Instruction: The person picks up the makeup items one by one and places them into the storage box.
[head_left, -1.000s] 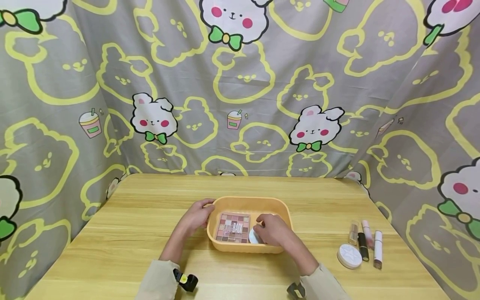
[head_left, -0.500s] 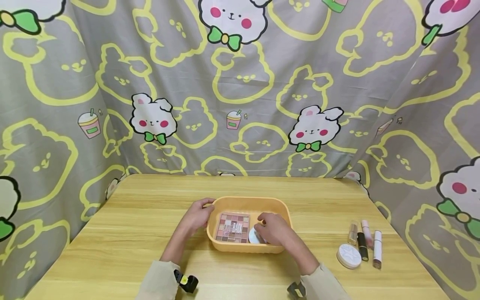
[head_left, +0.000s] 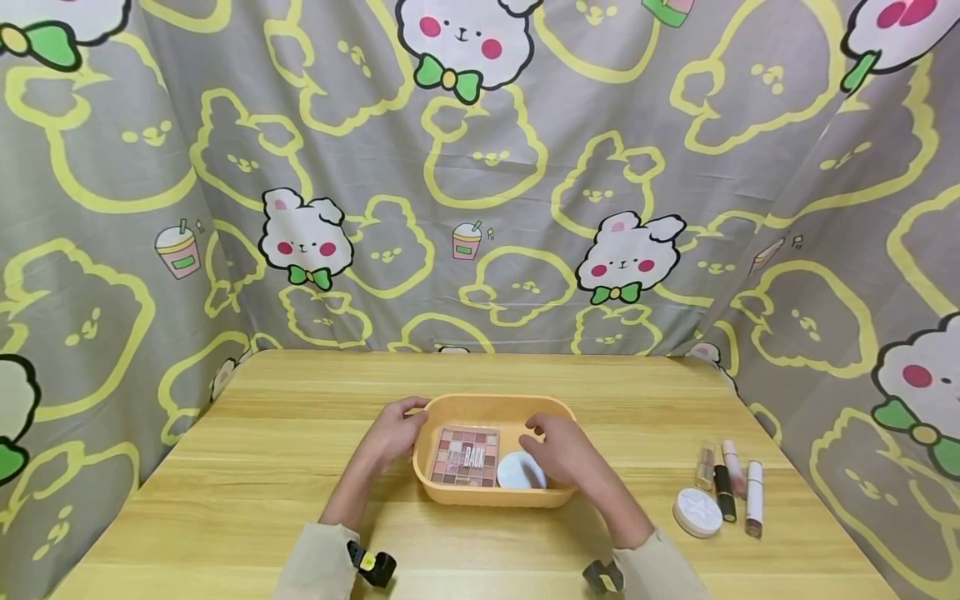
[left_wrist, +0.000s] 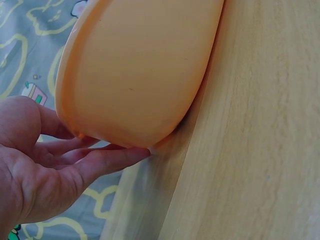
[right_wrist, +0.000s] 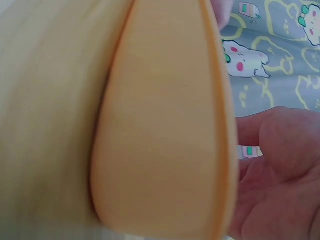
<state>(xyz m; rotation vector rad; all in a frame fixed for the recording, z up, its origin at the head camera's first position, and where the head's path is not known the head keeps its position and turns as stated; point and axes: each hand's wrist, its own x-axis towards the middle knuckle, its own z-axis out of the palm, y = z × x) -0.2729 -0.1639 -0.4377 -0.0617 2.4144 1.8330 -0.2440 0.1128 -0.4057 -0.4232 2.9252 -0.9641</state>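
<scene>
An orange plastic bin [head_left: 525, 498] stands on the table. Inside it lie an eyeshadow palette [head_left: 467, 457] on the left and a round pale disc, like a compact [head_left: 517, 472], on the right. My left hand [head_left: 393, 433] holds the bin's left end; in the left wrist view its thumb is at the rim and its fingers lie along the outer wall. Over the bin's right side hovers my right hand [head_left: 558, 450], fingers loosely bent with nothing in them, just beside the disc. The right wrist view shows that hand [right_wrist: 285, 170] partly hidden behind the bin wall.
To the right on the wooden table [head_left: 262, 467] lie a round white case with a star [head_left: 697, 512], a black tube [head_left: 724, 493], a white tube [head_left: 755, 498], a pink tube [head_left: 734, 467] and a clear tube [head_left: 706, 467]. A patterned curtain [head_left: 405, 150] surrounds the table.
My right hand has let go of the round disc and moved up and to the right, so more of the disc shows. The left hand has stayed at the bin's end.
</scene>
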